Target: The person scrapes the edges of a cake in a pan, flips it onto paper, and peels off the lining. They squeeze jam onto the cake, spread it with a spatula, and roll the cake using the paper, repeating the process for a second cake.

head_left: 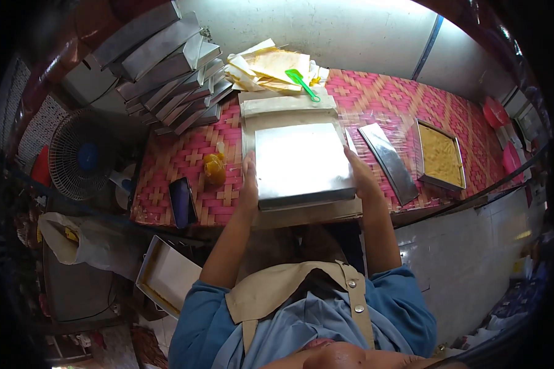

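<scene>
A shiny square metal baking pan (301, 161) lies bottom side up in front of me, over a sheet of brown paper (289, 106) on the table. My left hand (250, 186) presses along its left side, and my right hand (364, 177) grips the right side near the back corner. The pan's inside is hidden. Just right of my right hand is a long flat metal strip (388, 161). A bright green plastic spatula (303, 86) rests at the back edge of the paper.
Farther right sits a pan of yellow-brown cake (441, 155). Stacked metal pans (166, 77) rise at the back left, beside stained paper sheets (271, 64). A yellow-orange bundle (214, 168) and a phone (181, 202) lie left. A fan (83, 154) and a white tray (175, 273) are beyond the table.
</scene>
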